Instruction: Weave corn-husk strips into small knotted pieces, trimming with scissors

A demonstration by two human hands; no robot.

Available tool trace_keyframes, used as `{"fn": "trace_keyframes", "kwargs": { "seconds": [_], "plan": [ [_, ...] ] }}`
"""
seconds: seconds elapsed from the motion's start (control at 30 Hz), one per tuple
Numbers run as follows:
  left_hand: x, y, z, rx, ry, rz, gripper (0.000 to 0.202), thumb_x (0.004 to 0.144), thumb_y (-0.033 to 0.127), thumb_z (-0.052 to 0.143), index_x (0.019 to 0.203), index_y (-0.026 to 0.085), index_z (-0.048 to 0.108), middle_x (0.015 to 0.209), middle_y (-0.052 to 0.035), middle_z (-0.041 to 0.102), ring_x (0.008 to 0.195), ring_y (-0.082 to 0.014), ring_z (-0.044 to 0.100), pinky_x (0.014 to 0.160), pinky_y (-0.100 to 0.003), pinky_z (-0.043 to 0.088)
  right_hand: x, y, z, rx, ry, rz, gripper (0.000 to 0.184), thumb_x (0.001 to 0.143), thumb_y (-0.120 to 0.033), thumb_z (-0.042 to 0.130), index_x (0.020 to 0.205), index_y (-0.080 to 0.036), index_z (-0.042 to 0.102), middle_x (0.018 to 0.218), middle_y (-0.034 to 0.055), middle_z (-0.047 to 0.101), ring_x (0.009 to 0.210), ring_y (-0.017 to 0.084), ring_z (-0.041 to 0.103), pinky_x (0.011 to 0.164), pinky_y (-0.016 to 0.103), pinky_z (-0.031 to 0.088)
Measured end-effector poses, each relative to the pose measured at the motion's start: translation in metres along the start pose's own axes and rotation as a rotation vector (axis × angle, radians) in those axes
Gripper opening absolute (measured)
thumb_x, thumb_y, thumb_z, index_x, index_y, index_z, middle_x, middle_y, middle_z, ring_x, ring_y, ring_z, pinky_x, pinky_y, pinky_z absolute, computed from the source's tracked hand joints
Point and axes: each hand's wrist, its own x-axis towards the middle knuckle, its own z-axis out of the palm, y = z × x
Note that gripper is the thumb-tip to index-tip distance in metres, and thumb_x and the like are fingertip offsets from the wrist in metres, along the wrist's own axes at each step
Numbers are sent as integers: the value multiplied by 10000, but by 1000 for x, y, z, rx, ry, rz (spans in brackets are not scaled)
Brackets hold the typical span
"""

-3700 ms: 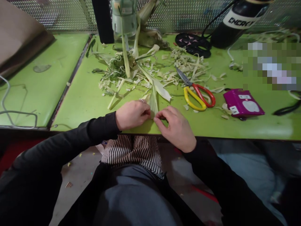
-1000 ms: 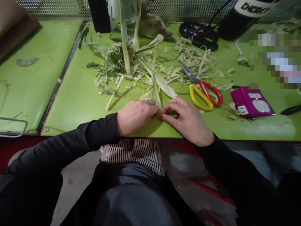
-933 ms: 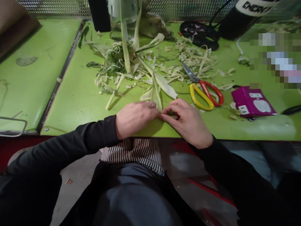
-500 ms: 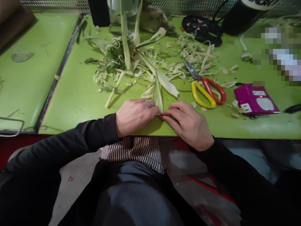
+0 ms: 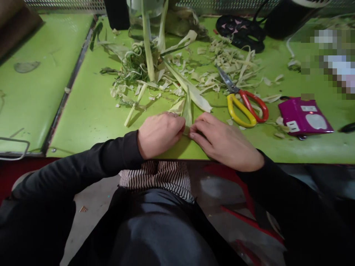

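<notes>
A pale green, husk-like leaf (image 5: 188, 111) stands pointed end away from me near the table's front edge. My left hand (image 5: 161, 133), with a ring on one finger, is closed around its lower left side, fingers curled under. From the other side, the fingertips of my right hand (image 5: 222, 142) pinch together at the leaf's lower end, which they partly hide. Just beyond my hands lies a wider pale leaf (image 5: 195, 94). Scissors (image 5: 235, 90) with one yellow and one red handle rest to the right, blades pointing away.
Leaf scraps (image 5: 233, 62) and a tangle of green shreds (image 5: 134, 64) cover the table's (image 5: 91, 107) middle. A clear container (image 5: 137, 27) stands behind them. At right are a purple packet (image 5: 305, 116), a black flat object (image 5: 240, 31) and a dark cup (image 5: 285, 18).
My left fingers have curled in more tightly. The right hand has turned, its wrist shifting a little to the right. The leaf's tip leans slightly more to the right.
</notes>
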Motion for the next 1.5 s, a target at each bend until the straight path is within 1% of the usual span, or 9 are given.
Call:
{"fn": "trace_keyframes", "kwargs": {
  "seconds": [0.2, 0.37, 0.53, 0.7, 0.93, 1.13, 1.33, 1.43, 1.5],
  "plan": [
    [9, -4, -6, 7, -56, -3, 208, 903, 188, 483, 927, 180, 689, 818, -46, 700, 718, -164, 635, 616, -256, 430, 12, 12, -6, 217, -54, 129, 167, 885, -316, 582, 789, -184, 619, 850, 45, 594, 666, 157, 556, 600, 297, 418],
    [9, -4, -4, 45, 1, 175, 239, 912, 97, 455, 903, 133, 690, 838, -75, 683, 805, -169, 638, 691, -258, 468, 6, 11, 3, 315, 65, 123, 127, 891, -281, 592, 826, -183, 642, 910, 52, 610, 643, 137, 558, 597, 289, 453],
    [3, 2, -4, 125, 17, 260, 250, 929, 89, 438, 895, 101, 685, 827, -109, 663, 860, -197, 634, 713, -268, 485, -10, 0, 13, 37, 252, -30, 207, 957, -217, 496, 922, -169, 694, 950, 100, 663, 824, 207, 629, 679, 321, 489],
    [4, 2, -4, 149, -14, 215, 213, 943, 131, 471, 916, 113, 682, 839, -108, 668, 827, -200, 632, 691, -277, 484, -11, 1, 15, -26, 235, -72, 226, 973, -248, 488, 952, -162, 697, 950, 95, 674, 813, 198, 636, 658, 309, 493],
    [3, 2, 0, 159, 51, 184, 227, 942, 150, 472, 901, 105, 690, 916, -130, 671, 906, -218, 628, 700, -282, 502, -9, -5, 19, -276, 247, -116, 296, 1009, -220, 396, 919, -161, 672, 919, 92, 687, 779, 192, 627, 620, 322, 436],
    [1, 1, 1, 83, 16, 80, 242, 931, 169, 459, 902, 116, 693, 880, -107, 683, 802, -189, 642, 685, -281, 497, -5, -3, 16, 6, 167, 20, 266, 993, -304, 440, 918, -154, 647, 943, 98, 648, 795, 204, 627, 619, 311, 452],
    [6, 1, -5, 63, -29, 8, 210, 951, 191, 466, 1000, 149, 665, 828, -67, 695, 733, -173, 644, 624, -256, 462, 5, 9, 8, 148, 46, 180, 189, 907, -317, 589, 803, -165, 631, 859, 54, 614, 597, 143, 526, 575, 305, 400],
    [6, 5, -7, 98, -41, 72, 204, 948, 141, 473, 957, 139, 677, 879, -81, 694, 829, -190, 663, 672, -263, 478, 6, 10, 11, 183, 100, 194, 170, 893, -313, 616, 812, -165, 637, 883, 54, 619, 606, 138, 531, 567, 295, 410],
    [4, 7, -7, 127, -40, 106, 207, 952, 131, 472, 957, 116, 678, 898, -97, 688, 857, -193, 665, 699, -266, 491, 4, 8, 16, 164, 197, 132, 153, 913, -289, 596, 855, -161, 656, 923, 67, 633, 666, 150, 570, 591, 290, 438]
  ]
}}
